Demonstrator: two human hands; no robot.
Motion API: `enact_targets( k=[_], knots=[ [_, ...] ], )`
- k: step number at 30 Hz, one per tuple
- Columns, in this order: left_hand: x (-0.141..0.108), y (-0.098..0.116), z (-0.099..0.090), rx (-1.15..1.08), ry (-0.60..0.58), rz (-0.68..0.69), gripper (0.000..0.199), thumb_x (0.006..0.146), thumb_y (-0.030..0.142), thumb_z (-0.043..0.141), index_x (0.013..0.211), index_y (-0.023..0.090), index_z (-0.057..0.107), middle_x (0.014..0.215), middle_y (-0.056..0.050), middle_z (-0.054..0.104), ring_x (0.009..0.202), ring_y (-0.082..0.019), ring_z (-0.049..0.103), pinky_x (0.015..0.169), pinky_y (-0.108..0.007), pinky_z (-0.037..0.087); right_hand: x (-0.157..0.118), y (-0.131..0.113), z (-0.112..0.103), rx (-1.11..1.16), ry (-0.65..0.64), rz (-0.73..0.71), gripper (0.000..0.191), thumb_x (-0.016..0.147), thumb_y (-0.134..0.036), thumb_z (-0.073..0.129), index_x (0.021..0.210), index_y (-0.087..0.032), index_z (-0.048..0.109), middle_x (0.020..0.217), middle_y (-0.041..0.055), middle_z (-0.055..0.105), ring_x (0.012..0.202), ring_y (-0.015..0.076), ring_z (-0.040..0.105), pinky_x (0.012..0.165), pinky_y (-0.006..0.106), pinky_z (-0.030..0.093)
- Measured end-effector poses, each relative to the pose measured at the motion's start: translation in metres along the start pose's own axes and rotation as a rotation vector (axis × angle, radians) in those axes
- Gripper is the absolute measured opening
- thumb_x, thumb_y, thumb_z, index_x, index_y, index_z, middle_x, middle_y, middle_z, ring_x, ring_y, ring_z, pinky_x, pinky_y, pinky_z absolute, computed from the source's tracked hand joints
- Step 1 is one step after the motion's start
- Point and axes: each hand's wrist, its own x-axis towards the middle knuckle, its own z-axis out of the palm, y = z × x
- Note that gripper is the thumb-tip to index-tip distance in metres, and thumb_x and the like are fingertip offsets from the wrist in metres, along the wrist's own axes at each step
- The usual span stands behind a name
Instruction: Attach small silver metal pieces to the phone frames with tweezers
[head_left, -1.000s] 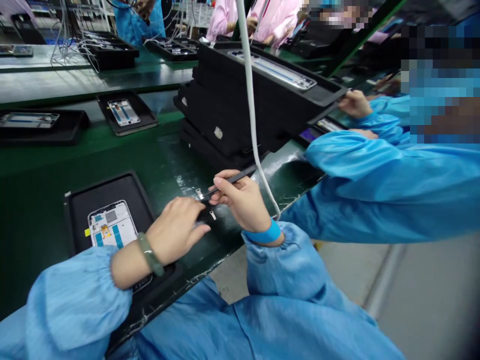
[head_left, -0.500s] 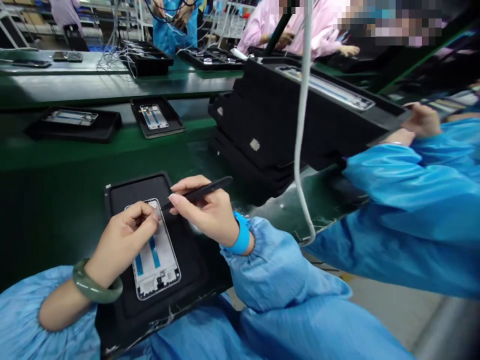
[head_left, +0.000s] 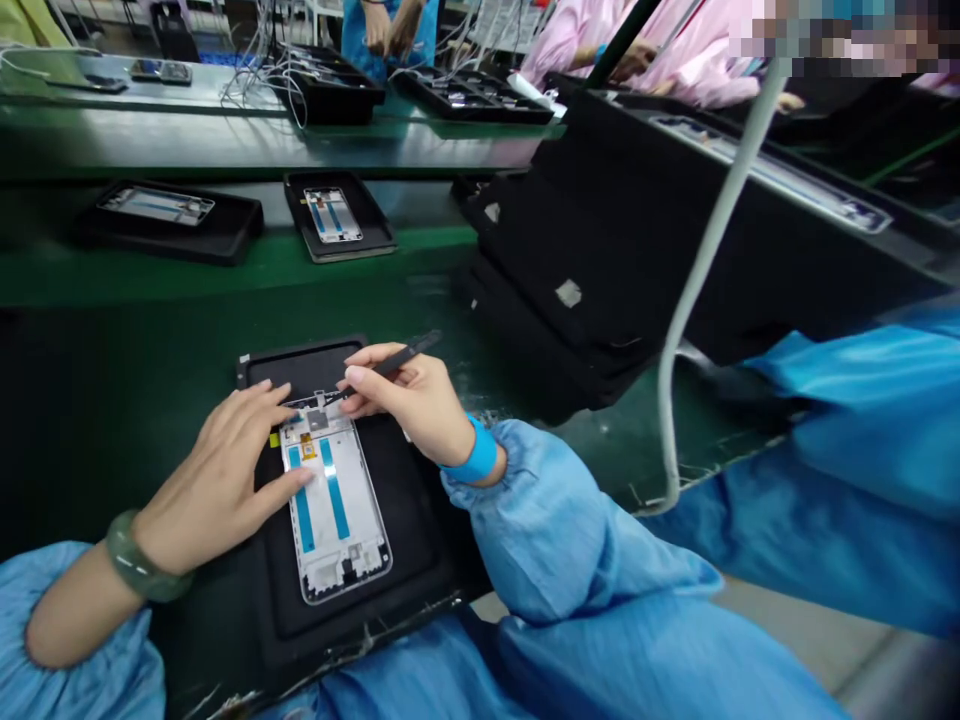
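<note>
A phone frame [head_left: 358, 500], silvery white with two blue strips, lies in a black tray [head_left: 420, 540] on the bench before me. My left hand [head_left: 232, 465] is open, its fingers spread along the frame's left edge and the thumb over the left strip. Between the thumb and fingers of my right hand [head_left: 412, 400] is a pair of black tweezers [head_left: 394, 362]. Their tip points down at the frame's top end, near a small grey square part [head_left: 319, 419]. Whether the tip grips anything is too small to tell.
A tall stack of black trays [head_left: 585, 240] rises at the right, a phone frame [head_left: 780, 170] on top. A white cable [head_left: 697, 260] hangs before it. Two trays with frames [head_left: 169, 235] [head_left: 337, 215] stand farther back. A co-worker's blue sleeve [head_left: 862, 400] is at the right.
My left hand has opened from a pinch at the frame's top and drawn left, uncovering more of the frame. The tweezers stay in my right hand. The view has shifted left.
</note>
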Motion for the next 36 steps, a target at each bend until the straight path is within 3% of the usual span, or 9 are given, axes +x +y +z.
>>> enact_targets(
  k=[2,10,21,27,36],
  knots=[
    [-0.007,-0.004,0.007,0.041,-0.043,0.034,0.046,0.083,0.049,0.051,0.117,0.019,0.045,0.136,-0.011,0.043,0.131,-0.026,0.033,0.111,-0.052,0.018,0.005,0.008,0.003,-0.010,0.004,0.058,0.032,0.067,-0.034,0.075,0.085,-0.013,0.059,0.067,-0.0010,0.064,0.060,0.0119,0.067,0.057,0.020,0.057],
    [-0.015,0.004,0.013,-0.011,-0.022,-0.019,0.040,0.084,0.046,0.051,0.113,0.019,0.046,0.135,-0.011,0.040,0.129,-0.025,0.035,0.110,-0.050,0.024,0.014,0.027,0.014,-0.193,-0.032,0.097,0.024,0.072,-0.033,0.070,0.083,-0.014,0.061,0.062,-0.0010,0.063,0.061,0.0149,0.068,0.058,0.022,0.056],
    [-0.015,0.002,0.013,-0.009,-0.025,-0.005,0.040,0.085,0.044,0.051,0.115,0.019,0.045,0.136,-0.011,0.039,0.130,-0.024,0.033,0.110,-0.051,0.026,0.012,0.030,0.012,-0.358,-0.065,0.033,0.017,0.077,-0.032,0.064,0.086,-0.017,0.061,0.076,-0.0006,0.066,0.067,0.0153,0.069,0.062,0.024,0.056],
    [-0.014,-0.001,0.013,0.081,-0.020,0.038,0.045,0.087,0.040,0.048,0.126,0.018,0.040,0.135,-0.011,0.040,0.127,-0.025,0.036,0.109,-0.050,0.027,0.010,0.034,0.012,-0.379,-0.065,-0.002,0.018,0.079,-0.032,0.063,0.089,-0.017,0.061,0.079,-0.0005,0.067,0.068,0.0148,0.069,0.063,0.023,0.056],
    [-0.009,0.010,0.009,0.266,-0.022,0.048,0.045,0.089,0.040,0.042,0.126,0.015,0.046,0.131,-0.013,0.046,0.119,-0.028,0.044,0.105,-0.050,0.032,0.008,0.028,0.012,-0.698,-0.110,-0.193,0.013,0.083,-0.031,0.060,0.084,-0.018,0.063,0.084,-0.0002,0.067,0.077,0.0130,0.065,0.072,0.023,0.053]
  ],
)
